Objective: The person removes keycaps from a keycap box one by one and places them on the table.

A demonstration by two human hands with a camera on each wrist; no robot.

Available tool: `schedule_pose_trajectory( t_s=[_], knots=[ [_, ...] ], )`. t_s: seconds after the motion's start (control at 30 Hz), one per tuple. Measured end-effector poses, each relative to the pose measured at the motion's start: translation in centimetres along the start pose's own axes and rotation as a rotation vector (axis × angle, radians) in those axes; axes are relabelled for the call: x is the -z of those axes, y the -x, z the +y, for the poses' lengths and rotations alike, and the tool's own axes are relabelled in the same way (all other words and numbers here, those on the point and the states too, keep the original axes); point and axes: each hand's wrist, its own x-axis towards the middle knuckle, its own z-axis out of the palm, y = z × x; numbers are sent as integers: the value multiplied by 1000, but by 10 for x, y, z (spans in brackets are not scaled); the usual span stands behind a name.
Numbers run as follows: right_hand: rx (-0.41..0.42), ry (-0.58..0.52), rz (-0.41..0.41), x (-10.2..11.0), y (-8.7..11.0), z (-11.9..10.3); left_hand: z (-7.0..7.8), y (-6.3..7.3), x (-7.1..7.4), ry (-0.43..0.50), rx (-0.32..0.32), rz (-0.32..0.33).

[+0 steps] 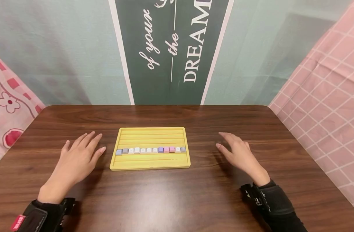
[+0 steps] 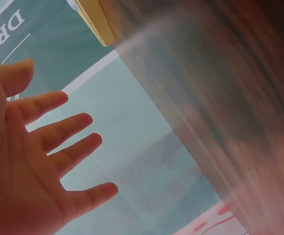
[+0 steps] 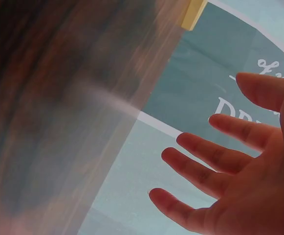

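A yellow tray [image 1: 152,139] with raised ridges lies on the dark wooden table, between my two hands. One row of keycaps [image 1: 149,150] crosses it, in blue, grey, white, purple and pink. To the tray's left, my left hand [image 1: 78,159] is held with spread fingers and touches nothing but perhaps the air above the table. My right hand [image 1: 239,153] hovers on the other side, farther from the tray, with its fingers extended. Both wrist views show bare palms, the left hand [image 2: 39,147] and the right hand [image 3: 239,161], and a corner of the tray [image 2: 97,22].
The brown table [image 1: 153,196] reaches back to a green curtain [image 1: 246,58] with a dark lettered panel [image 1: 165,87]. Pink gridded cloth [image 1: 330,106] hangs along the right side, and a pink patterned cloth [image 1: 9,119] along the left. Black straps [image 1: 274,199] circle the wrists.
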Motion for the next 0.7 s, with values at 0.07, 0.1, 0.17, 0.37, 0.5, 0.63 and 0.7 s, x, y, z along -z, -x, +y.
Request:
schedule_pose_trajectory(
  t_s=[0.07, 0.1, 0.17, 0.37, 0.5, 0.63, 0.7],
  knots=[
    [0, -16, 9, 1, -1, -1, 2, 0, 1, 2, -9, -3],
    [0, -28, 11, 1, -1, -2, 4, -1, 1, 3, -15, -6],
    [2, -50, 13, 3, -1, -4, 6, -1, 2, 4, -29, -7],
    [21, -98, 18, 6, -4, -16, 14, -2, 5, 9, -63, -18],
    [35, -117, 3, 5, -6, -26, 20, -3, 8, 7, -70, -36],
    [79, -119, -28, 0, -11, -36, 26, -5, 11, 23, -80, -42],
    [102, -125, -50, -4, -14, -41, 30, -6, 12, 39, -79, -46]
  ],
)
